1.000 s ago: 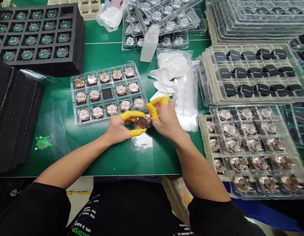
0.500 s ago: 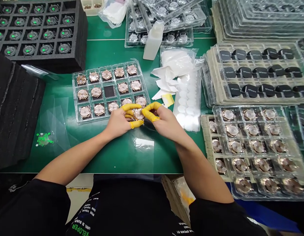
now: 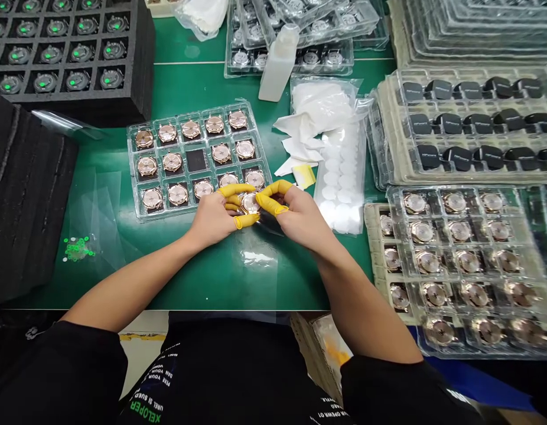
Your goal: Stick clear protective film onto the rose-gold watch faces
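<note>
Between my hands, just above the front right corner of a clear plastic tray (image 3: 196,160), is a rose-gold watch head (image 3: 249,203) without a strap. My left hand (image 3: 211,219) has yellow finger cots on and grips the watch head from the left, thumb below and fingers above. Yellow cots also cover fingers of my right hand (image 3: 302,217), which pinches at the right edge of the watch head. Something dark shows under the right fingers; I cannot make out what it is. Similar watch heads fill most of the tray's pockets, and one pocket in the middle row shows only its dark bottom.
Black foam trays (image 3: 138,88) with green-dotted watch heads stand at left, near scattered green stickers (image 3: 78,249). A white bottle (image 3: 277,68), white wipes (image 3: 300,147) and a sheet of round white pads (image 3: 338,203) lie beyond. Stacked trays (image 3: 382,260) line the right.
The camera view has shifted slightly, moving the surroundings a little in the picture. Both hands stay at the same watch head, with hardly any visible movement of the fingers.
</note>
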Demonstrator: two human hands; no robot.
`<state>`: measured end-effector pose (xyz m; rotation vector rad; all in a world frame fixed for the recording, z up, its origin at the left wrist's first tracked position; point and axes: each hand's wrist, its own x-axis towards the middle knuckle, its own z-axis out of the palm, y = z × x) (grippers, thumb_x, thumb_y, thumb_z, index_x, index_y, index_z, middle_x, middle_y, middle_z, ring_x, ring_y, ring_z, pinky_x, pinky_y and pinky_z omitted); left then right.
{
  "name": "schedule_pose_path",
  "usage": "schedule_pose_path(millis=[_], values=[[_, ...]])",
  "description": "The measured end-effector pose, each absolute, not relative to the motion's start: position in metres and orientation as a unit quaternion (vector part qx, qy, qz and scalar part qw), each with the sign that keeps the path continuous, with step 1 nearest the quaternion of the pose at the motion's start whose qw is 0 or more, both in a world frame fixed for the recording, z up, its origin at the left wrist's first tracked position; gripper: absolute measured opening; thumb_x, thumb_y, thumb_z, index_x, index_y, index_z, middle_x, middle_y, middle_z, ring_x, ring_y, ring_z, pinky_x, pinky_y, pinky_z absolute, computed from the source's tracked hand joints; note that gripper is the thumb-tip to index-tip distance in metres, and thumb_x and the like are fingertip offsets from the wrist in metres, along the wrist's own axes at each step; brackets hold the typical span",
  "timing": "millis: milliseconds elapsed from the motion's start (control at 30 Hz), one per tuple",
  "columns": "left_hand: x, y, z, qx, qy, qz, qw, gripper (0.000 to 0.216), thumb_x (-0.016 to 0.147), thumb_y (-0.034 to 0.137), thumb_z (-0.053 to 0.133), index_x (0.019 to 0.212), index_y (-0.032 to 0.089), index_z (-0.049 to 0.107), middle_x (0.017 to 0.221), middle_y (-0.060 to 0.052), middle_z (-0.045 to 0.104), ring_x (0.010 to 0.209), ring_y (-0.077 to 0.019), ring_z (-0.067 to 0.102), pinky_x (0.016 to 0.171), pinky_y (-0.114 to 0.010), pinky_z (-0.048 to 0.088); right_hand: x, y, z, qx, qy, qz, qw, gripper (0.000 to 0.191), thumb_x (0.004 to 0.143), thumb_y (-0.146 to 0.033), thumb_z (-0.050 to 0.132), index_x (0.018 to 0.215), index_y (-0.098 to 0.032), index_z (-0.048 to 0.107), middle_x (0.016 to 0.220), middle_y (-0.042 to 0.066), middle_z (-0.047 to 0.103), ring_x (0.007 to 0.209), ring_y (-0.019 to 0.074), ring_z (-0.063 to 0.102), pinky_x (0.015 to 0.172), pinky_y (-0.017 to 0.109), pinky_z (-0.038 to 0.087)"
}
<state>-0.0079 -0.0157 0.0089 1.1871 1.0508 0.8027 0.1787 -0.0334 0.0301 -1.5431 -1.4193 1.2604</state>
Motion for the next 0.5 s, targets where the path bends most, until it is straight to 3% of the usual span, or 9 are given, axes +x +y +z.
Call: schedule_pose_path(millis=[233,500], values=[[-0.0074,-0.0163,0.0092,0.520,0.458,0.363,0.622,0.060,0.059,0.017,0.088,0.117,0.017,0.075,0.074,0.005,0.064,0.066,-0.0072,0.063,0.066,-0.019,0.058,0.1768,-0.0349,0.0253,-0.596,-0.537,0.477,0.360,0.017,0.082,-0.038,0.068,0.089,-0.023,0.067,0.092,0.002,0.074,0.088,0.0204,0.065,0.083,0.037,0.047],[-0.0077,-0.0171,0.0071,0.533,0.453,0.366,0.614,0.058,0.061,0.018,0.088,0.118,0.017,0.074,0.077,0.004,0.065,0.069,-0.0085,0.064,0.067,-0.021,0.059,0.1757,-0.0340,0.0261,-0.600,-0.535,0.474,0.359,0.016,0.082,-0.038,0.069,0.088,-0.023,0.065,0.091,0.001,0.075,0.088,0.0203,0.066,0.084,0.038,0.050]])
